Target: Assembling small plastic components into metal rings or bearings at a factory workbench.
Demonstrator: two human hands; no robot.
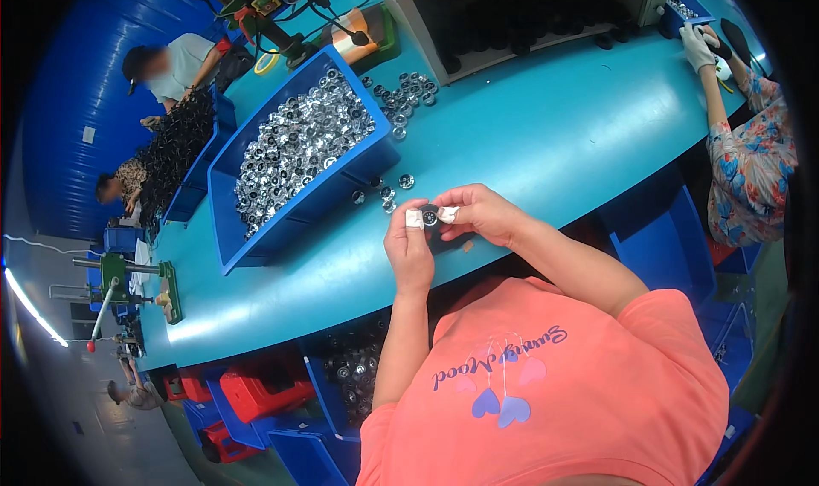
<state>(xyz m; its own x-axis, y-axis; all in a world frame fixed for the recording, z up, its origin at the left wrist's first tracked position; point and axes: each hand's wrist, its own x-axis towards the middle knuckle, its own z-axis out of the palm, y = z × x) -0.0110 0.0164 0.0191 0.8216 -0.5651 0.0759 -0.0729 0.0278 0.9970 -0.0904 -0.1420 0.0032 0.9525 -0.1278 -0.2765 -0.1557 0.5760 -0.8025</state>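
Observation:
Close to the table's near edge, my left hand (409,249) and my right hand (484,216) meet around a small black round part with a silvery spoked centre, like a little wheel (431,218). The fingers of both hands are closed on it from either side. White wrapping covers a fingertip on each hand. Just beyond my left hand lie a few loose clear-and-black round pieces (388,194). To the left stands a long blue bin (256,253), heaped with shiny pieces of that sort (294,145).
More loose pieces (408,94) lie right of the bin. A metal-framed box opening (520,26) stands at the back. Green presses (273,17) stand at the back and far left. A co-worker's gloved hand (698,49) works at right. A bin of dark parts (345,375) sits below the edge.

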